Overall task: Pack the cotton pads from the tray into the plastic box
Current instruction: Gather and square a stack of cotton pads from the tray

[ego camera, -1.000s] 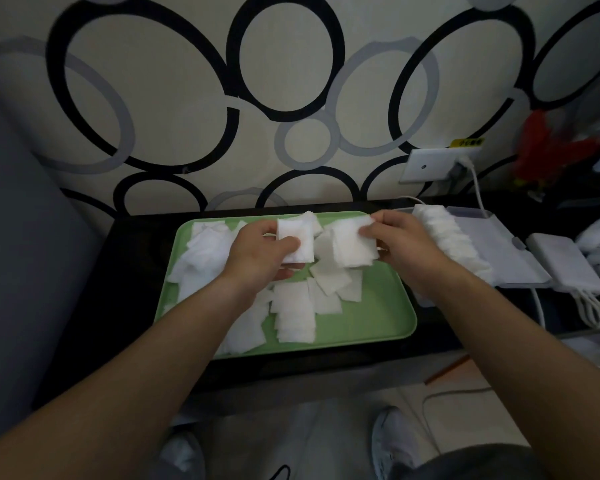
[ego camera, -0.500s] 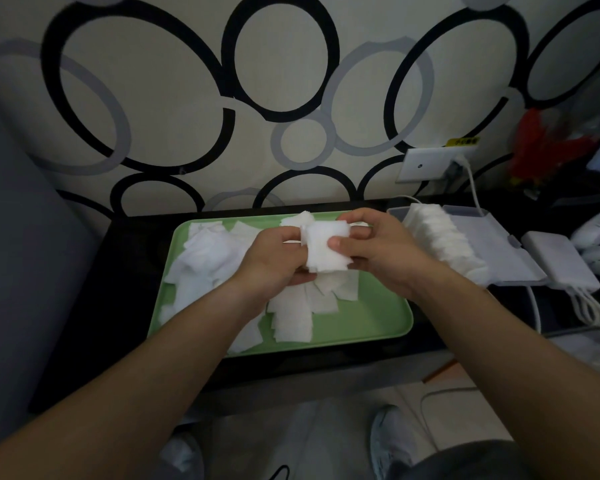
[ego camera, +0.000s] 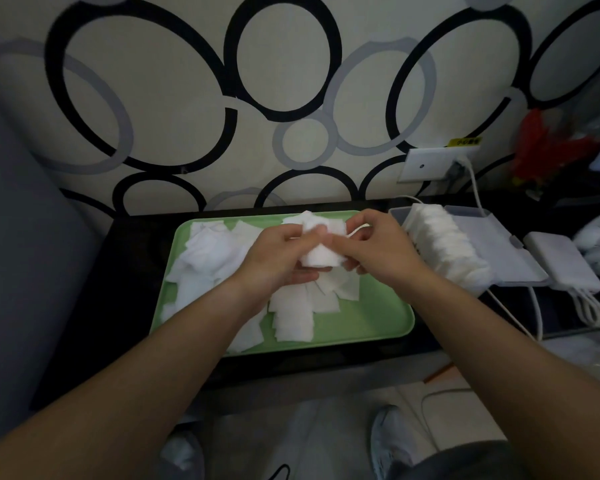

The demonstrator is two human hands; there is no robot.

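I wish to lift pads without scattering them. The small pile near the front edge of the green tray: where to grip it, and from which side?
Probably pinch the small pile across its front edge, thumb on top, fingers beneath, coming from the front right. The pads lie flat and roughly squared, and the green tray is bare there; other pads crowd its left and back.

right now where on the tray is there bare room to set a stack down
Bare green in the near right corner of the tray, between the loose pads and its right rim. Its left half and middle are crowded with pads.
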